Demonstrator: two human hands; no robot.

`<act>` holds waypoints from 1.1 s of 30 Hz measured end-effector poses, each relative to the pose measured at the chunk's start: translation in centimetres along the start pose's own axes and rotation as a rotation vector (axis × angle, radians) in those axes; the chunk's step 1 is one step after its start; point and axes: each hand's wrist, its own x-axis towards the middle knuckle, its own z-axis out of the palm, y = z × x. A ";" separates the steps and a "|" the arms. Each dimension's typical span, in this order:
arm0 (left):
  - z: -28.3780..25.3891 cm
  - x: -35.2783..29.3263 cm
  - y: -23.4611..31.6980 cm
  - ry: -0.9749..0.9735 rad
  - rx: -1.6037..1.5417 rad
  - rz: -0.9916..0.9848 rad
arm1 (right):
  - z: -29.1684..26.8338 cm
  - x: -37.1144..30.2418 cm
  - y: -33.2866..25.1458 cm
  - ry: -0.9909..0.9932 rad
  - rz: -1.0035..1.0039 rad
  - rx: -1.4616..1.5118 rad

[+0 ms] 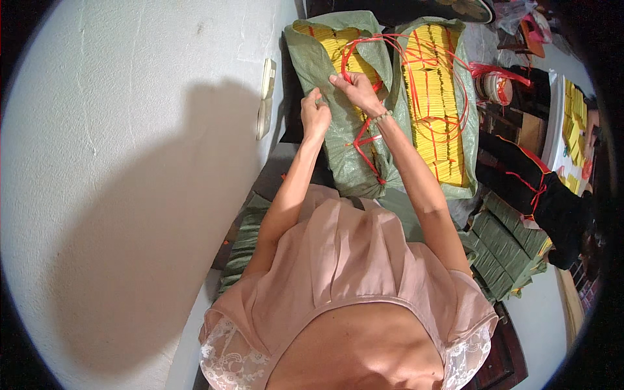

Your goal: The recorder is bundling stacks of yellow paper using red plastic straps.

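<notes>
Right hand (pixel 359 93) pinches red cord (pixel 344 67); left hand (pixel 315 117) curls by the green sack (pixel 342 146), grip unclear. Keep cord loops untangled.

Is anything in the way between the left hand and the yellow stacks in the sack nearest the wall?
Yes, the green sack itself. Beside the left hand, its cloth covers part of the yellow stacks. Farther up, the stacks show through the opening, where red string crosses over them.

No legible text, labels, numbers or signs in head view; nothing readable on green sacks (pixel 343 146), yellow stacks (pixel 416 84), wall fitting (pixel 264 120).
</notes>
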 end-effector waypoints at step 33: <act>-1.8 2.6 2.1 0.073 -0.538 -0.462 | 1.4 -2.1 -1.9 -0.067 -0.319 -0.515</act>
